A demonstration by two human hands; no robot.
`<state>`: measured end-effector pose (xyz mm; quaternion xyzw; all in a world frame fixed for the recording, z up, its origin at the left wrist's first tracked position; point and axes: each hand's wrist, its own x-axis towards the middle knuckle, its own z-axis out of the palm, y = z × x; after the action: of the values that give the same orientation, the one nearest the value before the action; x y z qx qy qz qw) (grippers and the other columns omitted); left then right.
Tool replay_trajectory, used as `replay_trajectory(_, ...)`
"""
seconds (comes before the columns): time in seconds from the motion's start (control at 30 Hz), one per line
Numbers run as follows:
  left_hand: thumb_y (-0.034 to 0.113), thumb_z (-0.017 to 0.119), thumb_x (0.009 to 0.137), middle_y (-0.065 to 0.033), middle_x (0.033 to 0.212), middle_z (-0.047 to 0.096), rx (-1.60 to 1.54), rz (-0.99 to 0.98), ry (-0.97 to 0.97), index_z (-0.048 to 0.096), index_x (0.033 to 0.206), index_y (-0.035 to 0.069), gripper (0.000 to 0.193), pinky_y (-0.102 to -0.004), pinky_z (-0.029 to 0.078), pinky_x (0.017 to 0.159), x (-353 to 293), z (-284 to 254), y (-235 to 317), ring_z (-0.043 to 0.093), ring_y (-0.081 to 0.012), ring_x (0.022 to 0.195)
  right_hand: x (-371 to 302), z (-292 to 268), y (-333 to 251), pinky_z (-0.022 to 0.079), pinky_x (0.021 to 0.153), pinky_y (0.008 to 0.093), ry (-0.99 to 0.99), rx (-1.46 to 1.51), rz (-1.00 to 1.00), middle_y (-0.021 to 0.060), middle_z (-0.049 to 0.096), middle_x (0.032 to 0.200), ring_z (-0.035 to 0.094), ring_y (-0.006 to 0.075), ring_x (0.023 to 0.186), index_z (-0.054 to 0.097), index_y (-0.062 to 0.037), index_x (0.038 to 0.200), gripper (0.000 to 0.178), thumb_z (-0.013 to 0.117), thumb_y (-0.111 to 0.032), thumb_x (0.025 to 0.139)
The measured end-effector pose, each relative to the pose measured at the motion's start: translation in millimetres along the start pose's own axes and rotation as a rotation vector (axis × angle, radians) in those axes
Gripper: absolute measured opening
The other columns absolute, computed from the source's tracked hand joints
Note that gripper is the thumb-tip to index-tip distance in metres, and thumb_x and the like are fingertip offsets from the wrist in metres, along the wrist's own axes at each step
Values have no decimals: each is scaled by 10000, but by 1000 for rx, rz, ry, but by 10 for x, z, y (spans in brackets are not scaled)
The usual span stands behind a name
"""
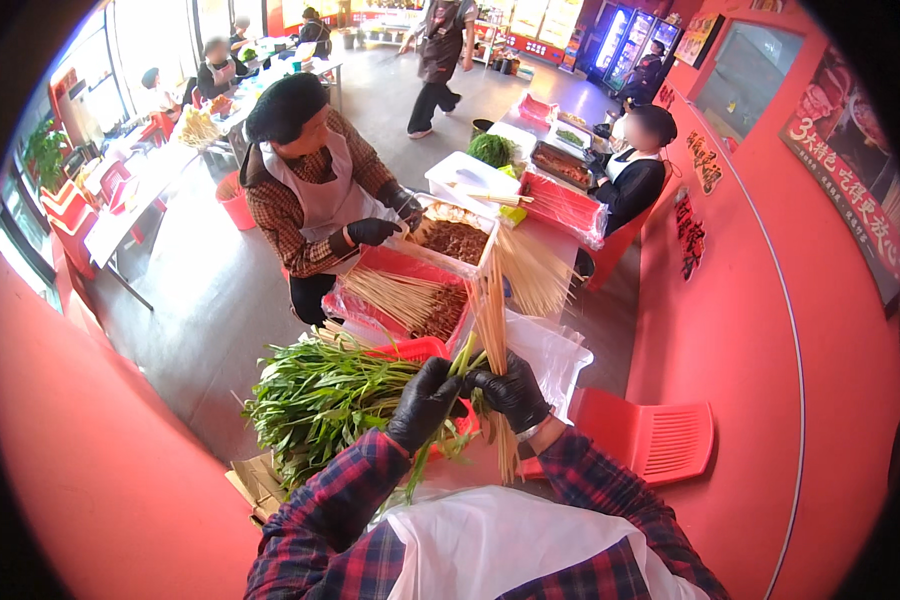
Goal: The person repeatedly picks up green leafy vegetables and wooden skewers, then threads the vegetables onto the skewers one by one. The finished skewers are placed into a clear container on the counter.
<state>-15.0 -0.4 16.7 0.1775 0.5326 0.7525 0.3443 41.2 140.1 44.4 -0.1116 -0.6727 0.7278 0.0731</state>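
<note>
My left hand (425, 405), in a black glove, is closed around a few green vegetable stems (464, 356). Right beside it, my black-gloved right hand (510, 393) grips a bundle of bamboo skewers (489, 312) that stands roughly upright, its lower ends showing below the hand. The stems meet the skewers between my two hands, where my fingers hide the details. To the left of my left hand lies a big heap of long-leaved greens (315, 405), partly over a red plastic basket (410, 350).
Across the table a co-worker's gloved hands (372, 231) are at a white tub of meat (492, 243). Before it sits a red tray of skewered meat (352, 306). More skewers (532, 270) fan out behind my bundle. A red chair (670, 440) stands at right, by the red wall.
</note>
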Motion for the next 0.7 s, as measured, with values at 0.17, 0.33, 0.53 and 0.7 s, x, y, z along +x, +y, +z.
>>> replay_trajectory(0.17,97,477,845,-29,736,564,11,-53,1,518,922,35,107,-227,452,517,-59,-30,-32,525,-99,557,-30,-54,32,456,574,225,41,-39,93,60,579,735,567,123,653,513,-1,891,108,518,-44,792)
replay_trajectory(0.33,105,518,827,-36,765,600,51,-139,12,565,933,12,148,-219,458,524,-87,-10,49,548,-87,614,-12,-133,181,444,547,206,19,-41,59,45,568,732,547,105,624,520,-9,898,110,512,-65,803)
replay_trajectory(0.53,157,518,834,-37,794,591,2,-174,13,562,958,13,195,-232,472,581,-115,-92,-93,557,-99,668,-61,-33,50,401,484,212,10,-79,-29,18,569,642,510,63,561,569,-28,811,98,573,-117,768)
replay_trajectory(0.7,71,543,807,-36,809,591,-8,-192,-14,560,966,21,167,-228,465,581,-58,-91,-74,550,-90,660,-68,-58,183,411,537,190,18,-133,32,28,563,738,522,80,635,500,-16,931,137,506,-60,801)
